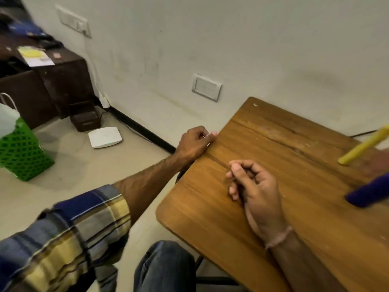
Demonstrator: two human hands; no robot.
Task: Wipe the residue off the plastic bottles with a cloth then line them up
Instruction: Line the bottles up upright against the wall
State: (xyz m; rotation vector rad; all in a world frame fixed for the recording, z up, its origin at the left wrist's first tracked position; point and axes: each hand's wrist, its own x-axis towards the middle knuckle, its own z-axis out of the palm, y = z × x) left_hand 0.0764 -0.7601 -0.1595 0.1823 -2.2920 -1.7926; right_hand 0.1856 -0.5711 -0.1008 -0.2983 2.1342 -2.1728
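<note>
1. Bottles cannot be picked out with certainty in this view. The nearest candidate is a yellow tube [365, 146] slanting in from the right edge of the frame, over the far side of the wooden table [210, 218]. It is too blurred to tell what it is.
2. Just below the tube, also cut off by the right edge, a dark blue shape [368, 193] lies over the table top. Whether it is a cloth or a sleeve I cannot tell.
3. The left hand [196, 142], at mid-frame, sits against the table's left edge. Its fingers are curled in and the thumb reaches onto the wood. A pale sliver shows beside the thumb, and I cannot tell whether the hand holds anything.
4. The right hand [255, 186] rests on the table top, right of centre. Its fingers are loosely curled with the thumb tip against the forefinger, and nothing is in them. A pale thread band [279, 238] circles the wrist.
5. A checked sleeve [73, 228] covers the left arm at lower left, and a knee in jeans [164, 264] shows at bottom centre.
6. On the floor at left stand a green basket [21, 152] and a flat white box [105, 137], with a dark cabinet [52, 81] at upper left.
7. On the wall, a socket plate [206, 87] sits above the table and a switch panel [73, 21] is at upper left.
</note>
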